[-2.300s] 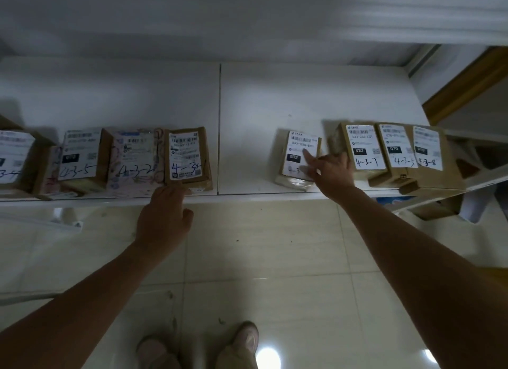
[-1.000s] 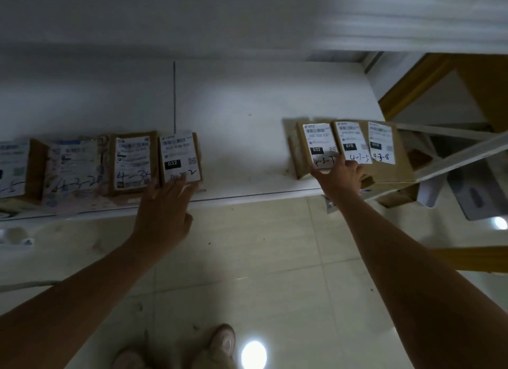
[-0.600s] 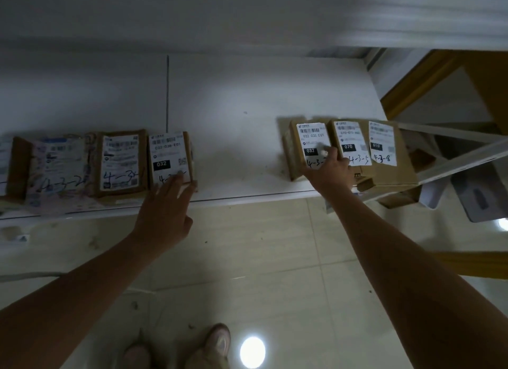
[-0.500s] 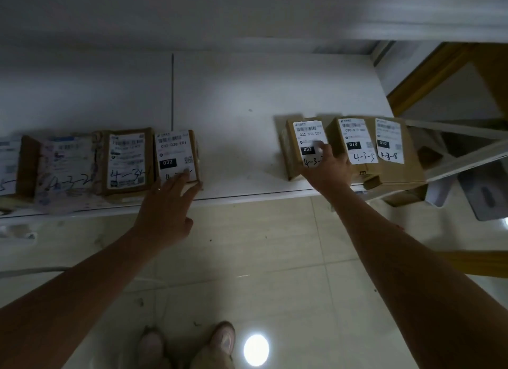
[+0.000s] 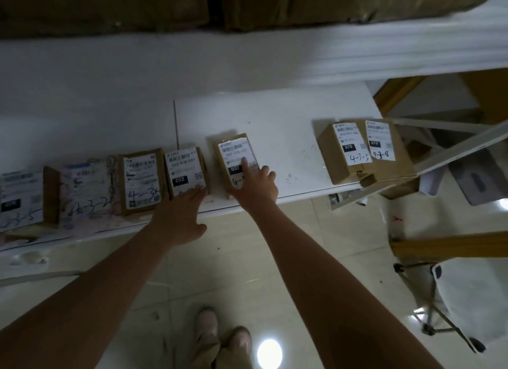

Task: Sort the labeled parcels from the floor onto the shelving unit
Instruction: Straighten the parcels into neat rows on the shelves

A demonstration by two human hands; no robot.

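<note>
cardboard box (image 5: 234, 152) on the white shelf (image 5: 277, 121), right hand (image 5: 255, 188) pressing flat on it; left hand (image 5: 181, 217), also flat, seemingly touches the next box (image 5: 183, 167).

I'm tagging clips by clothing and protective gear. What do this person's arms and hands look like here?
The left forearm and right forearm are bare to the frame's lower edge: no sleeves show. The left hand and right hand wear no gloves, and no watch, bracelet or ring is visible in this dim view.
</note>
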